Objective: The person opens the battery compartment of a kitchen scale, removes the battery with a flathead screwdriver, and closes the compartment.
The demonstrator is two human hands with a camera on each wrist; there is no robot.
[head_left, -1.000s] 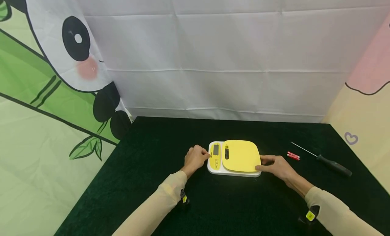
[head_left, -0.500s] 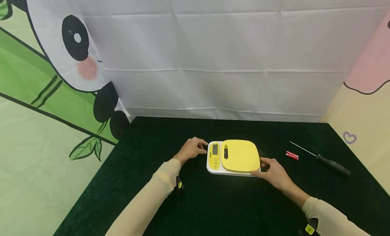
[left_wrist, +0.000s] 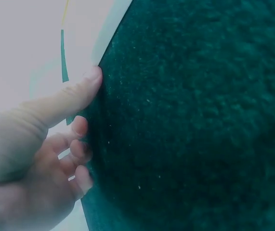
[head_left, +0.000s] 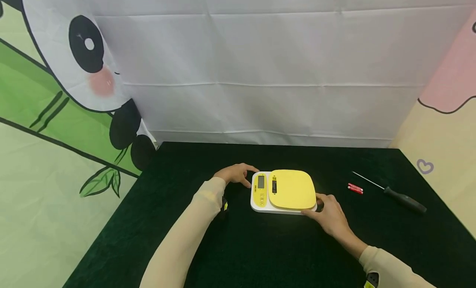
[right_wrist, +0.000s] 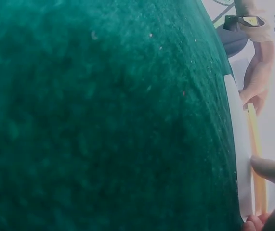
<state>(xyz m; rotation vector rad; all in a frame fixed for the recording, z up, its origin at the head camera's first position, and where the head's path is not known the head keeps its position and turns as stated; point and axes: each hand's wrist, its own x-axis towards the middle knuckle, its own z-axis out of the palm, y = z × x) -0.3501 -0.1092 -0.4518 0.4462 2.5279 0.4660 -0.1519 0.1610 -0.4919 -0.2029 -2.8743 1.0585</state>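
A yellow and white kitchen scale point(head_left: 291, 189) lies flat on the dark green cloth, its small display at the left. My left hand point(head_left: 236, 173) holds the scale's far left corner, with thumb on the left side and index finger at the far edge. Across from it, my right hand point(head_left: 332, 215) grips the near right corner, thumb along the front edge and fingers at the right side. In the left wrist view the thumb point(left_wrist: 86, 86) touches the white edge. The right wrist view shows the scale's side point(right_wrist: 241, 144) low against the cloth, with the right thumb point(right_wrist: 267, 168) against it.
Right of the scale lie red batteries point(head_left: 355, 188) side by side. Beyond them is a screwdriver point(head_left: 405, 200) with a black handle, its shaft pointing up and left. A white cloth wall point(head_left: 267, 81) rises behind the table, with printed cloth at both sides.
My left hand has moved from the panel's left edge up to the far left corner, its thumb and index finger spread. My right thumb has slid left along the front edge.
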